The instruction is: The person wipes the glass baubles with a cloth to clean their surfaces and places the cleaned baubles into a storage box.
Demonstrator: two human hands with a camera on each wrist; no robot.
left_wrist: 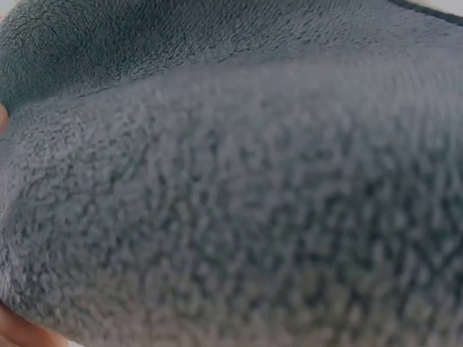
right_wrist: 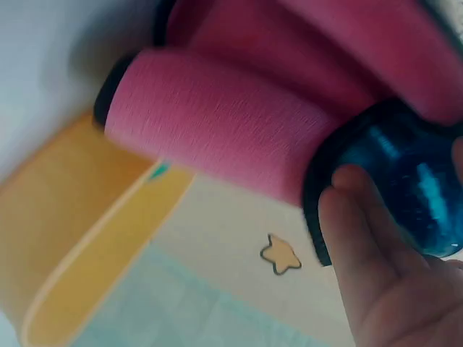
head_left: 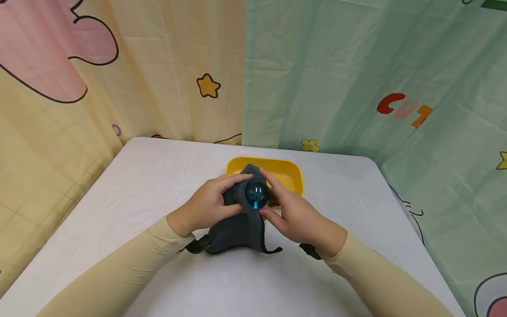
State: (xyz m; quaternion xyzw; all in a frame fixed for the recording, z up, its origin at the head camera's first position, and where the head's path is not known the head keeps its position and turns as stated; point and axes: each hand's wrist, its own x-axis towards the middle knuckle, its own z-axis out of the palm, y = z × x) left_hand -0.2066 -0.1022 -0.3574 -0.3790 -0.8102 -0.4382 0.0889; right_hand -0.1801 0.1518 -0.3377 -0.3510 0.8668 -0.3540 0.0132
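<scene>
Between the two hands is a clear blue glass ball (head_left: 257,195), partly wrapped in a dark grey cloth (head_left: 233,233). My left hand (head_left: 207,202) grips the cloth beside the ball, fingers above and thumb below. On the other side, my right hand (head_left: 301,215) holds the ball between its thumb and fingers. In the right wrist view, the fingers (right_wrist: 362,231) lie against the ball (right_wrist: 405,181), and the cloth's pink face (right_wrist: 217,123) with black edging shows. Fuzzy grey cloth (left_wrist: 231,181) fills most of the left wrist view, hiding the left palm.
A yellow tray (head_left: 292,174) stands on the white table (head_left: 158,176) just behind the hands, partly covered by them and the cloth. Printed curtains (head_left: 317,79) hang along the table's back and sides.
</scene>
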